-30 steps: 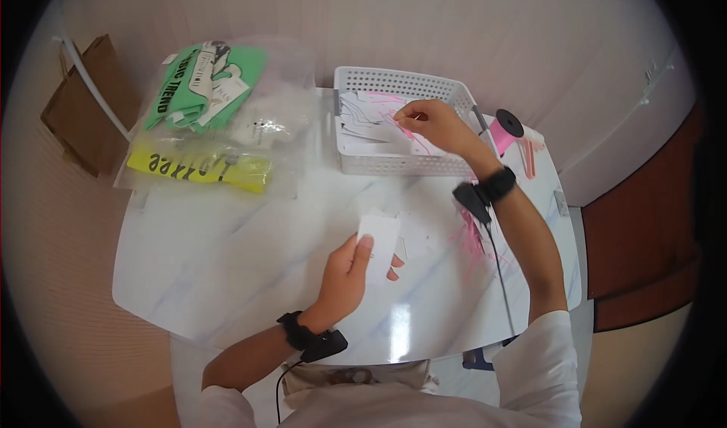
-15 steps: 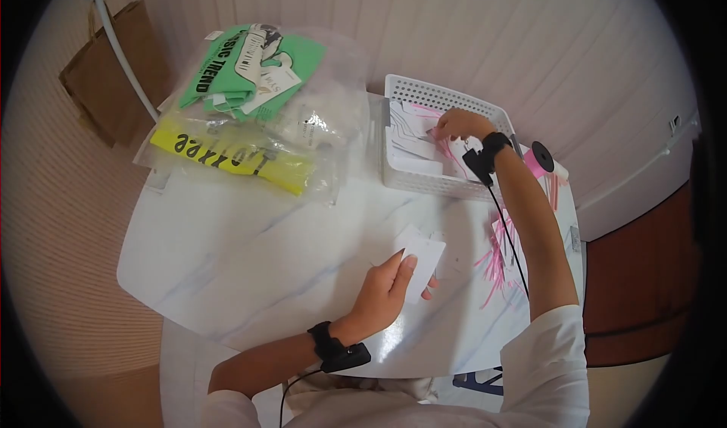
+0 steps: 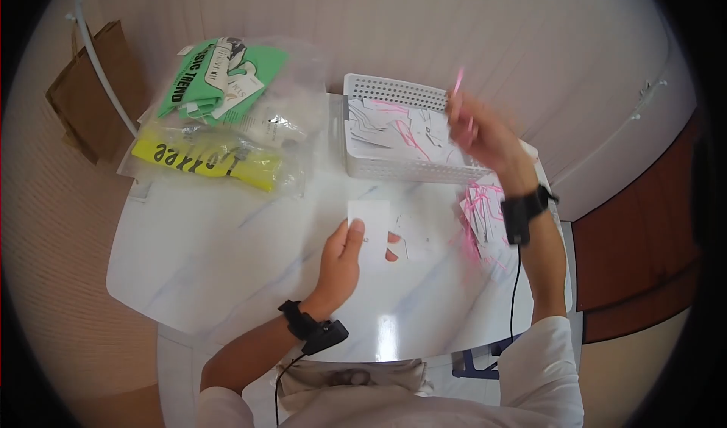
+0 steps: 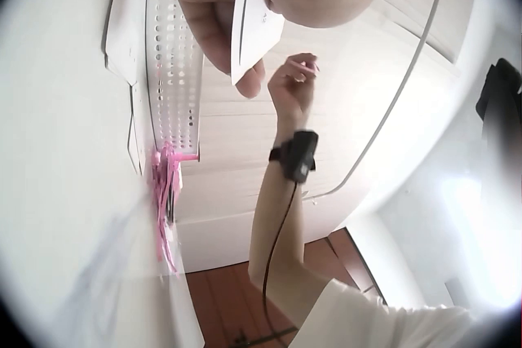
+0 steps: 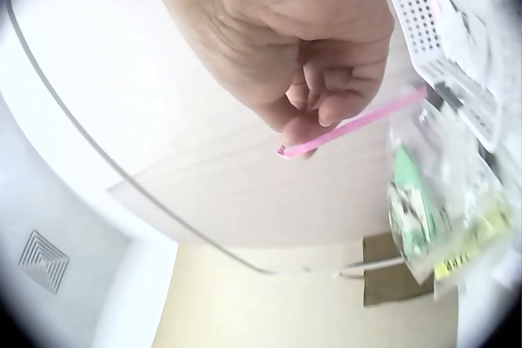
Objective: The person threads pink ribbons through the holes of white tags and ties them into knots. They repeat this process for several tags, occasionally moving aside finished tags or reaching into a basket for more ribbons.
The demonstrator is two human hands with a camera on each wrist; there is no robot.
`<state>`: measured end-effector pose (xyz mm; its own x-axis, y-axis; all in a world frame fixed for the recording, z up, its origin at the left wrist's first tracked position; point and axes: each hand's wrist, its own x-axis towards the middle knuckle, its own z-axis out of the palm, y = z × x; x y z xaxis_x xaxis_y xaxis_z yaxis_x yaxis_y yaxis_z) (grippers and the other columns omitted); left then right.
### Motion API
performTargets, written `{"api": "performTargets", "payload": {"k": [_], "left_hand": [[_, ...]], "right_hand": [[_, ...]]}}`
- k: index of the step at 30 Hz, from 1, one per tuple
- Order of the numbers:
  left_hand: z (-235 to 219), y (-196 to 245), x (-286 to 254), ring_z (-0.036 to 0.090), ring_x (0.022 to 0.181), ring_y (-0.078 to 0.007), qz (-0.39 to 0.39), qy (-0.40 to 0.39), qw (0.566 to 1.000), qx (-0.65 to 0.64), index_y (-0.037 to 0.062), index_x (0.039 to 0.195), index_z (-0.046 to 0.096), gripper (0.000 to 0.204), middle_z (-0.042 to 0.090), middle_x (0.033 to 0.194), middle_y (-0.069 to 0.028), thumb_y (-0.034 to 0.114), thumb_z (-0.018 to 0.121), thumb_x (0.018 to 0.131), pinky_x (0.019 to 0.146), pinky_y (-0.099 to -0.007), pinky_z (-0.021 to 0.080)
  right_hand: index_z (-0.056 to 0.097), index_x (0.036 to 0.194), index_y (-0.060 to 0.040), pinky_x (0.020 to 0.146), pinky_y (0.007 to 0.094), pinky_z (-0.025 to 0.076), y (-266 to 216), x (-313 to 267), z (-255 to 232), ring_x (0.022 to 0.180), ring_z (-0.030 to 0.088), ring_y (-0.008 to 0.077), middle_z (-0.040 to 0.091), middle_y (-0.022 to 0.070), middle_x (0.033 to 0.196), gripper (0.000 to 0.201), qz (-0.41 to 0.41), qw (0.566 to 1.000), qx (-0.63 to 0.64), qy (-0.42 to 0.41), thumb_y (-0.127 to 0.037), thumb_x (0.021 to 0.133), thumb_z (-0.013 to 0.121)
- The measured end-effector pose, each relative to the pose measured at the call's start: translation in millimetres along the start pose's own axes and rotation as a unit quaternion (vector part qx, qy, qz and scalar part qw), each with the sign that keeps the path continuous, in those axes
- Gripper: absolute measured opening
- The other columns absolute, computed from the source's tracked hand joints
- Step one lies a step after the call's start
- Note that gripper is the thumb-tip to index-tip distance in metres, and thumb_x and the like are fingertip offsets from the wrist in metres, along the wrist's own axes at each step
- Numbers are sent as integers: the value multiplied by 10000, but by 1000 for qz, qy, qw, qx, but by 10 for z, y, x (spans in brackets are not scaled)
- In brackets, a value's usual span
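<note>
So the biggest thing here is the glossy white surface with grey-blue marbling (image 3: 227, 276). At its far left there's a see-through plastic bag with a folded green printed garment (image 3: 193, 87), and in front of that a yellow printed garment in clear plastic (image 3: 212, 163). Next down, the white perforated plastic basket (image 3: 401, 170), with loose cards and pink bits inside. Right hand (image 3: 488, 136) is up by the basket's right end; left hand (image 3: 341, 265) is low, nearer the body. Beside the basket's near right corner sits a messy pile of white cards with pink ribbons (image 3: 481, 212). Left fingers grip a plain white rectangular card (image 3: 369, 220); can't tell if it's a stack. Smallest: a thin shiny pink ribbon (image 5: 367, 124), pinched in the right fingers. My worry: that light pinch could let the slick strip slip, and the wrist cable (image 3: 515, 299) might snag the pile.
</note>
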<state>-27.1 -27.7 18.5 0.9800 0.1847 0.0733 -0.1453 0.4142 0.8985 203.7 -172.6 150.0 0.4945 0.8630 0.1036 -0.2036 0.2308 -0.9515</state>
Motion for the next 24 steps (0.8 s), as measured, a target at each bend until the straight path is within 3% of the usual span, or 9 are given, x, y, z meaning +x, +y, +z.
{"api": "performTargets", "payload": {"k": [1,2,3,7,12,15,20,23,24], "left_hand": [[-2,31,6,648,754,-185,0,-5,1000,2,-34,1185,473,412,650,1050,-164,299,280,1039,705,-289,525],[10,70,15,647,750,-198,-8,-19,999,-42,-35,1223,455,427,621,1122,-176,309,286,1035,709,-303,526],[20,105,18,645,747,-211,-17,-32,996,-86,-35,1261,437,447,592,1194,-188,319,291,1031,712,-317,527],[31,186,16,616,722,-218,-68,-98,985,-128,-19,1325,386,507,478,1355,-189,375,335,1010,680,-333,514],[44,179,-27,602,703,-212,-134,-108,979,-113,-25,1338,373,521,440,1398,-166,374,347,1004,654,-325,510],[-23,119,-11,636,775,-226,-124,-150,975,-109,-32,1324,411,486,501,1338,-138,336,355,1012,712,-361,537],[13,124,0,637,786,-222,-107,-153,979,-84,-51,1306,425,481,513,1320,-136,324,343,1016,721,-358,540],[33,79,-12,640,797,-223,-104,-132,983,-79,-55,1299,433,478,519,1308,-135,320,335,1018,737,-356,539],[38,64,-15,643,807,-225,-101,-121,984,-78,-53,1297,438,478,527,1297,-135,321,331,1019,746,-355,538]], "right_hand": [[613,848,-74,491,152,386,123,-185,139,577,489,-12,602,-48,781,129,-15,989,-144,-3,-196,891,606],[612,858,-40,454,146,338,223,-402,347,515,452,4,545,-32,700,145,50,982,-173,61,-178,858,658],[632,871,-23,453,160,340,249,-586,602,515,461,10,575,-14,679,132,108,969,-192,109,-154,862,645],[661,913,-33,454,172,325,587,-1002,682,513,447,13,590,-10,670,152,196,955,-193,111,-177,892,618],[652,891,-43,475,179,312,877,-1191,658,541,439,22,567,-17,673,160,190,967,-147,91,-196,899,607],[639,867,-48,490,186,315,995,-1213,648,556,436,32,558,-19,682,149,184,973,-119,77,-187,900,594],[625,853,-51,524,199,348,1036,-1220,661,600,487,46,588,-6,704,124,176,974,-126,71,-155,894,573],[613,926,-47,566,205,389,1053,-1226,642,659,550,65,631,20,765,132,187,968,-144,80,-167,901,562],[587,1026,-42,589,213,408,1087,-1222,616,686,570,74,644,34,820,172,154,974,-137,93,-151,893,577]]}}
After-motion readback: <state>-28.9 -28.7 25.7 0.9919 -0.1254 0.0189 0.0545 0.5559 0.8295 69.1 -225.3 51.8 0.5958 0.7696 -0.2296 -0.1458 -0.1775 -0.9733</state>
